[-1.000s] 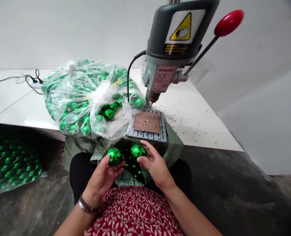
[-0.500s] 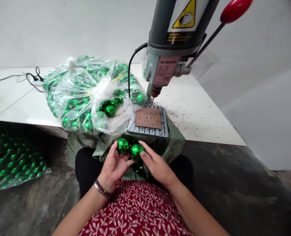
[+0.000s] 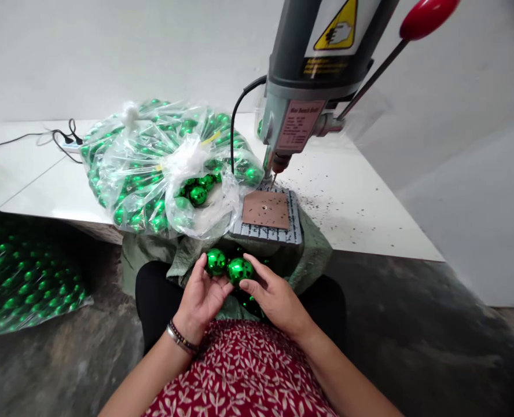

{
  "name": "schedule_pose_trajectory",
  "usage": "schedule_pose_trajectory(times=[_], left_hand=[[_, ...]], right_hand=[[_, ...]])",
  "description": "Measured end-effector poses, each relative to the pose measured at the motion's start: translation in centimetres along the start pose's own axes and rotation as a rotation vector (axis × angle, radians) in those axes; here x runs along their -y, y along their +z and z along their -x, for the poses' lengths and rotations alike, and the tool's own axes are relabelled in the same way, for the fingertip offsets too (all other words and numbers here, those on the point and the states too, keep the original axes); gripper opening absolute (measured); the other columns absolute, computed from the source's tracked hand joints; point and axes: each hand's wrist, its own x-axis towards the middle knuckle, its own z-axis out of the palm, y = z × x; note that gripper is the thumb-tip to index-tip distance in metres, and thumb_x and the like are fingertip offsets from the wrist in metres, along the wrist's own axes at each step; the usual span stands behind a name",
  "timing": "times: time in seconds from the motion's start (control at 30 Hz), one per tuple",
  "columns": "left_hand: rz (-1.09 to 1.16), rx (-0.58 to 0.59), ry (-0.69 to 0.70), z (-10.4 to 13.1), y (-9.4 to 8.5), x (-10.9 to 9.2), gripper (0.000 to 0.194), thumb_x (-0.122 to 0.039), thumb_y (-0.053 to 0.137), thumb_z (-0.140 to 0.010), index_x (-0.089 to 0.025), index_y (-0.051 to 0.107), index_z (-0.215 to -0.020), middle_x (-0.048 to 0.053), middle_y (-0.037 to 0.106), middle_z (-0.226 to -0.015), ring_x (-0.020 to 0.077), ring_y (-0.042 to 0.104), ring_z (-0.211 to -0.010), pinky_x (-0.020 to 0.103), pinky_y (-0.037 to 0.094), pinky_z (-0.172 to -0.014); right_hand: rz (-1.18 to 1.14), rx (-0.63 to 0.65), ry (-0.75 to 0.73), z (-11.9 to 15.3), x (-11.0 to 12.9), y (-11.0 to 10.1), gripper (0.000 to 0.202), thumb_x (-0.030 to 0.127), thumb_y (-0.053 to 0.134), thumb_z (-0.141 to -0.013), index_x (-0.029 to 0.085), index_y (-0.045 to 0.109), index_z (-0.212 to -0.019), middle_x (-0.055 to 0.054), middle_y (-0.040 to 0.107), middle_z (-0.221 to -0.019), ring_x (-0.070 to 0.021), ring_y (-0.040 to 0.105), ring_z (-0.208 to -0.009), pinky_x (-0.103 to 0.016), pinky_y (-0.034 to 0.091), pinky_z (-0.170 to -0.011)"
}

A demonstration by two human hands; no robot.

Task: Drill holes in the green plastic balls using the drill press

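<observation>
Two shiny green ball ornaments are held side by side above my lap, just in front of the bench drill's base. My left hand [image 3: 202, 298] is closed round the left ball ornament [image 3: 216, 262], with its fingers underneath. My right hand [image 3: 274, 292] grips the right ball ornament [image 3: 240, 270] between thumb and fingers. The two balls touch or nearly touch. Beyond them stands the bench drill [image 3: 300, 98], its bit over a brown square plate [image 3: 266, 209] with a small hole and dark chips on it. More green balls lie below my hands, partly hidden.
A clear plastic bag [image 3: 153, 168] full of green balls sits on the white table [image 3: 361, 202], its torn opening near the drill. Another bag [image 3: 26, 278] of balls is low at left. Green cloth [image 3: 313, 249] hangs below the drill base. A red-knobbed lever [image 3: 426, 20] sticks out right.
My hands still hold the two balls, and the right ball has shifted slightly left, closer to the other. The whole view has swung a little, so the drill appears further right.
</observation>
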Motion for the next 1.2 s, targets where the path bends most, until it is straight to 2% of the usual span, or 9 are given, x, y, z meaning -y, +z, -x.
schedule_pose_trajectory(times=[0.13, 0.27, 0.33, 0.43, 0.5, 0.67, 0.9, 1.1, 1.2], left_hand=[[-0.018, -0.106, 0.114, 0.0, -0.3, -0.4, 0.016, -0.032, 0.055, -0.092, -0.018, 0.063, -0.088, 0.003, 0.072, -0.084, 0.0207, 0.072, -0.084, 0.037, 0.056, -0.082], [-0.031, -0.185, 0.198, 0.0, -0.4, -0.8, 0.01, -0.025, 0.055, -0.091, -0.019, 0.062, -0.087, 0.002, 0.072, -0.083, 0.0203, 0.073, -0.084, 0.034, 0.056, -0.081], [-0.027, -0.181, 0.195, 0.0, -0.4, -0.7, 0.009, -0.023, 0.054, -0.092, -0.019, 0.061, -0.089, 0.003, 0.072, -0.083, 0.0205, 0.073, -0.082, 0.036, 0.057, -0.08], [-0.031, -0.197, 0.145, 0.1, -0.4, -0.3, 0.008, -0.021, 0.053, -0.091, -0.017, 0.06, -0.091, 0.004, 0.072, -0.081, 0.0192, 0.073, -0.074, 0.035, 0.059, -0.077], [-0.045, -0.211, 0.111, 0.2, -0.5, -0.1, 0.007, -0.021, 0.054, -0.091, -0.017, 0.06, -0.092, 0.004, 0.071, -0.078, 0.0176, 0.071, -0.068, 0.034, 0.059, -0.073], [-0.056, -0.235, 0.089, 0.3, -0.7, -0.2, 0.008, -0.022, 0.052, -0.092, -0.017, 0.058, -0.094, 0.004, 0.07, -0.075, 0.0144, 0.066, -0.058, 0.031, 0.059, -0.064], [-0.076, -0.24, 0.069, 0.2, -0.5, -0.2, 0.008, -0.023, 0.052, -0.093, -0.016, 0.057, -0.093, 0.004, 0.069, -0.075, 0.013, 0.063, -0.055, 0.03, 0.058, -0.062], [-0.095, -0.253, 0.043, 0.0, -0.1, 0.0, 0.008, -0.023, 0.052, -0.093, -0.016, 0.057, -0.092, 0.003, 0.068, -0.073, 0.0123, 0.062, -0.053, 0.029, 0.057, -0.061], [-0.108, -0.256, 0.038, 0.0, -0.1, 0.1, 0.008, -0.023, 0.053, -0.093, -0.016, 0.057, -0.092, 0.003, 0.068, -0.073, 0.012, 0.062, -0.053, 0.029, 0.057, -0.061]], right_hand=[[0.038, -0.112, -0.075, -0.6, 0.3, -0.5, 0.063, 0.056, 0.056, -0.081, 0.021, 0.057, -0.133, -0.009, 0.06, -0.131, -0.0196, 0.063, -0.112, -0.036, 0.051, -0.1], [0.079, -0.27, -0.176, -2.7, 2.2, -2.4, 0.043, 0.054, 0.055, -0.082, 0.023, 0.071, -0.108, -0.007, 0.07, -0.112, -0.0173, 0.066, -0.102, -0.03, 0.053, -0.092], [0.095, -0.375, -0.187, -4.7, 3.3, -3.9, 0.043, 0.056, 0.052, -0.083, 0.022, 0.071, -0.103, -0.007, 0.07, -0.108, -0.0174, 0.065, -0.101, -0.031, 0.052, -0.093], [0.11, -0.543, -0.175, -8.7, 4.0, -6.5, 0.05, 0.058, 0.047, -0.084, 0.02, 0.069, -0.107, -0.009, 0.069, -0.11, -0.0198, 0.063, -0.101, -0.035, 0.051, -0.092], [0.124, -0.602, -0.17, -11.4, 3.9, -8.0, 0.048, 0.056, 0.053, -0.08, 0.019, 0.068, -0.107, -0.01, 0.068, -0.11, -0.0216, 0.062, -0.103, -0.039, 0.048, -0.096], [0.119, -0.522, -0.211, -15.3, 3.1, -9.3, 0.041, 0.048, 0.061, -0.075, 0.023, 0.069, -0.107, -0.005, 0.071, -0.106, -0.0191, 0.064, -0.1, -0.042, 0.046, -0.101], [0.07, -0.355, -0.326, -14.8, 3.0, -8.5, 0.045, 0.054, 0.046, -0.086, 0.022, 0.067, -0.109, -0.005, 0.07, -0.109, -0.0143, 0.065, -0.103, -0.033, 0.05, -0.096], [0.135, -0.391, -0.276, -15.0, 2.5, -8.4, 0.04, 0.052, 0.053, -0.087, 0.016, 0.065, -0.1, -0.005, 0.069, -0.094, -0.0105, 0.063, -0.084, -0.031, 0.053, -0.086], [0.2, -0.416, -0.276, -15.0, 2.5, -8.0, 0.038, 0.047, 0.052, -0.09, 0.012, 0.062, -0.101, -0.004, 0.064, -0.093, -0.0087, 0.061, -0.085, -0.031, 0.053, -0.085]])
